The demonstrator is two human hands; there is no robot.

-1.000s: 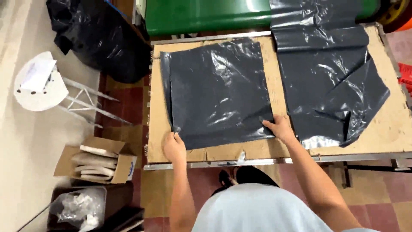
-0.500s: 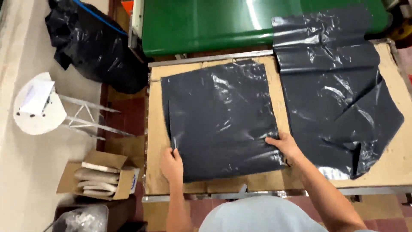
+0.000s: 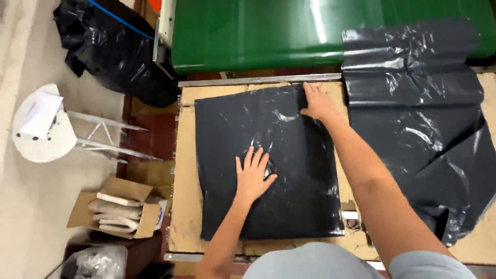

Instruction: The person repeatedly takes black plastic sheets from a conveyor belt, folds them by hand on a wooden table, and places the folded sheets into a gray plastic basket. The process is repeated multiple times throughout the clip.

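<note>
Floor, far left of both hands: a white stool [image 3: 44,129] lies tipped over and an open cardboard box [image 3: 116,212] of flat packets sits below it, both well apart from the work and no hindrance to it.
Left hand [image 3: 253,178]: fingers spread wide and flat, palm pressed on the middle of the black plastic bag [image 3: 268,165]; it grips nothing.
Bag: lies flat on the cardboard-covered table [image 3: 183,206], its near edge just below the left wrist, its far edge at the right fingertips.
Slip risk: the film looks slick, so a flat palm may skid over it or drag it into wrinkles rather than hold it steady.
Room to the left of the left fingers: a bare strip of cardboard, then the table edge; the bag could slide off that way if pushed.
Right hand [image 3: 318,103]: fingers together and stretched flat on the bag's far right corner, holding nothing.
Edge beyond the right fingertips: a metal rail, then the green conveyor belt [image 3: 268,31], near enough for the corner to creep over.
Right of the right fingers: a second, larger black bag [image 3: 418,113], rumpled, just beside the first; the two could overlap and snag.
</note>
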